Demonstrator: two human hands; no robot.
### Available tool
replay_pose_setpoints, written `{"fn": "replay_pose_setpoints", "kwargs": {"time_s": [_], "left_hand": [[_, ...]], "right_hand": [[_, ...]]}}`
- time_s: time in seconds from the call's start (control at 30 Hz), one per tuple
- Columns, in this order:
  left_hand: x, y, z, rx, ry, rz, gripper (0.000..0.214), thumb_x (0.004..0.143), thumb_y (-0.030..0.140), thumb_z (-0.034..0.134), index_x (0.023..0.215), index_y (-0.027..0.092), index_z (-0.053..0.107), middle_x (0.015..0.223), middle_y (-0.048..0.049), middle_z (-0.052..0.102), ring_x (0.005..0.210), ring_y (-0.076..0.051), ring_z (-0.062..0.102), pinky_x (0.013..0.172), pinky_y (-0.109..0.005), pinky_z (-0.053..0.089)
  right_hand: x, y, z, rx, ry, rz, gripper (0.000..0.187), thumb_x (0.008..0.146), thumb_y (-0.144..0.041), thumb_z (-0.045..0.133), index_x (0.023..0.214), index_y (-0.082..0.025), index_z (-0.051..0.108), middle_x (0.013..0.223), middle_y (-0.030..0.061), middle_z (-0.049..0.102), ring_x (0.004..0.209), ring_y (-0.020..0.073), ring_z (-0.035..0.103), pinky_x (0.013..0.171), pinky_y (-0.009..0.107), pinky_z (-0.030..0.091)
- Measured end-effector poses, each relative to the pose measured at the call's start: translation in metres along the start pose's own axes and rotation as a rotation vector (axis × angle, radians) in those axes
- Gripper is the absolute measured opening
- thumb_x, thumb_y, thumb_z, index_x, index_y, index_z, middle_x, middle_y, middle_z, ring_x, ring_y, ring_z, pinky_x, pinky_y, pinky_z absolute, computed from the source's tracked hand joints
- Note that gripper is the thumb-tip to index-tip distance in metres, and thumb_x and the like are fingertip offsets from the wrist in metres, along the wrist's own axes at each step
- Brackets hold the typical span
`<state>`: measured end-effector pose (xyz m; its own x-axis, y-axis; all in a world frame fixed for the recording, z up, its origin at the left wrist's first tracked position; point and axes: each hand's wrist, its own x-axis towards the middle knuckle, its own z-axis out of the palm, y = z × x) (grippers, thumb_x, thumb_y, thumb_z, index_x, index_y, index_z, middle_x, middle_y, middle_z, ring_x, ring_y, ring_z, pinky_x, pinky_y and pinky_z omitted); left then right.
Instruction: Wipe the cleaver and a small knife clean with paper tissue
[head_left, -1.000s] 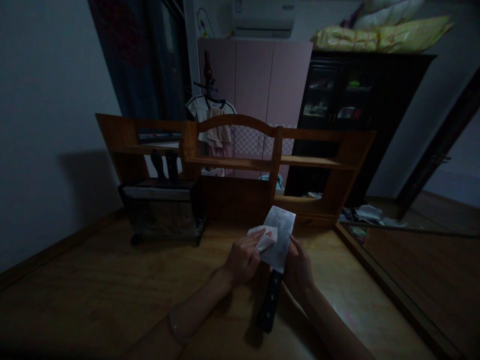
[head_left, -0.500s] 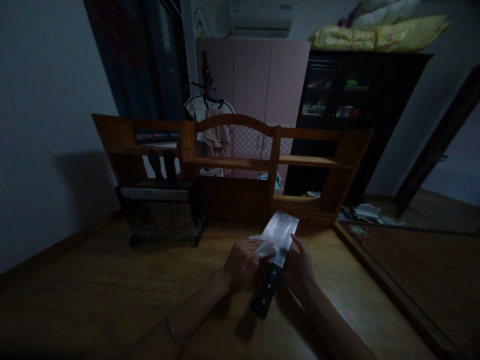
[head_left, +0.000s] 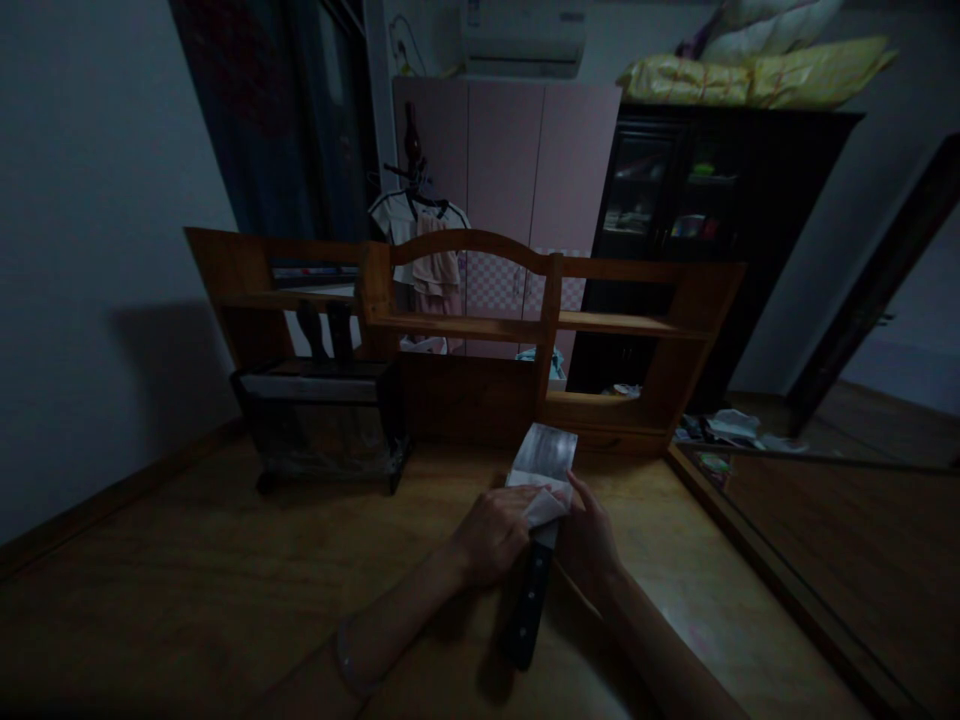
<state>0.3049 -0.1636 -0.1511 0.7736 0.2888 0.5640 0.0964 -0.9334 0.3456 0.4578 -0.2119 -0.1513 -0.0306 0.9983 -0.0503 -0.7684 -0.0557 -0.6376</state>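
A cleaver (head_left: 551, 452) with a broad steel blade and a black riveted handle is held over the wooden table, its blade pointing away from me and its handle towards me. My right hand (head_left: 589, 530) grips the blade from the right, thumb along its edge. In my left hand (head_left: 495, 530) is a folded white tissue (head_left: 546, 506), pressed across the lower part of the blade near the handle. The fingers of that hand are bent round the tissue. Part of the blade is hidden under the tissue and fingers.
A knife block (head_left: 319, 420) with two dark handles sticking up stands at the left on the table (head_left: 187, 580). Behind it runs a low wooden shelf unit (head_left: 469, 325). A raised wooden edge (head_left: 757, 550) borders the table's right side. The room is dim.
The cleaver has shifted slightly left and towards me and stands straighter. My left hand has slid the tissue across the blade, to the right and nearer the handle.
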Motion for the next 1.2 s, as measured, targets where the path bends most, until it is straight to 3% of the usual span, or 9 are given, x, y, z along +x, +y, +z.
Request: {"fn": "replay_pose_setpoints", "kwargs": {"time_s": [0.17, 0.3, 0.47, 0.7, 1.03, 1.2], "left_hand": [[-0.001, -0.008, 0.000, 0.077, 0.083, -0.063, 0.046, 0.091, 0.022, 0.028, 0.126, 0.011, 0.056, 0.128, -0.0109, 0.057, 0.124, -0.019, 0.048, 0.109, -0.036, 0.032], [-0.002, -0.015, -0.001, 0.091, 0.180, -0.107, 0.045, 0.090, 0.021, 0.029, 0.121, 0.014, 0.061, 0.128, -0.0099, 0.058, 0.123, -0.020, 0.049, 0.106, -0.036, 0.037], [-0.005, -0.017, 0.001, 0.091, 0.268, -0.158, 0.044, 0.090, 0.022, 0.031, 0.121, 0.015, 0.061, 0.127, -0.0098, 0.059, 0.120, -0.022, 0.052, 0.103, -0.039, 0.040], [-0.003, -0.014, 0.000, 0.122, 0.240, -0.039, 0.048, 0.089, 0.020, 0.030, 0.130, 0.017, 0.054, 0.132, -0.0078, 0.055, 0.128, -0.020, 0.045, 0.110, -0.044, 0.032], [-0.006, -0.015, 0.000, 0.116, 0.195, -0.088, 0.046, 0.090, 0.021, 0.030, 0.125, 0.011, 0.057, 0.132, -0.0113, 0.054, 0.128, -0.022, 0.044, 0.110, -0.040, 0.033], [-0.005, -0.012, 0.002, 0.144, 0.158, -0.049, 0.049, 0.090, 0.021, 0.029, 0.133, 0.013, 0.049, 0.137, -0.0102, 0.050, 0.132, -0.020, 0.039, 0.112, -0.041, 0.030]], "right_hand": [[0.002, 0.005, -0.004, -0.062, -0.007, -0.109, 0.021, 0.079, -0.039, 0.061, 0.085, -0.020, 0.066, 0.072, -0.0002, 0.070, 0.071, 0.0199, 0.065, 0.071, 0.033, 0.053], [-0.002, 0.001, -0.003, -0.098, -0.040, -0.101, 0.027, 0.081, -0.036, 0.056, 0.100, -0.018, 0.065, 0.087, 0.0035, 0.072, 0.072, 0.0207, 0.066, 0.061, 0.032, 0.055], [-0.009, -0.005, 0.007, -0.098, -0.003, -0.102, 0.031, 0.085, -0.039, 0.051, 0.101, -0.018, 0.065, 0.090, 0.0054, 0.072, 0.071, 0.0202, 0.066, 0.051, 0.028, 0.054], [-0.009, -0.005, 0.007, -0.106, 0.027, -0.158, 0.032, 0.088, -0.037, 0.047, 0.104, -0.015, 0.064, 0.091, 0.0065, 0.071, 0.064, 0.0174, 0.063, 0.050, 0.027, 0.054], [-0.010, -0.007, 0.009, -0.051, -0.006, -0.107, 0.035, 0.087, -0.043, 0.049, 0.100, -0.016, 0.065, 0.078, 0.0039, 0.070, 0.058, 0.0174, 0.061, 0.050, 0.026, 0.049], [-0.010, -0.007, 0.007, -0.045, -0.040, -0.099, 0.035, 0.087, -0.045, 0.050, 0.105, -0.018, 0.064, 0.090, 0.0031, 0.071, 0.068, 0.0188, 0.063, 0.055, 0.027, 0.049]]}}
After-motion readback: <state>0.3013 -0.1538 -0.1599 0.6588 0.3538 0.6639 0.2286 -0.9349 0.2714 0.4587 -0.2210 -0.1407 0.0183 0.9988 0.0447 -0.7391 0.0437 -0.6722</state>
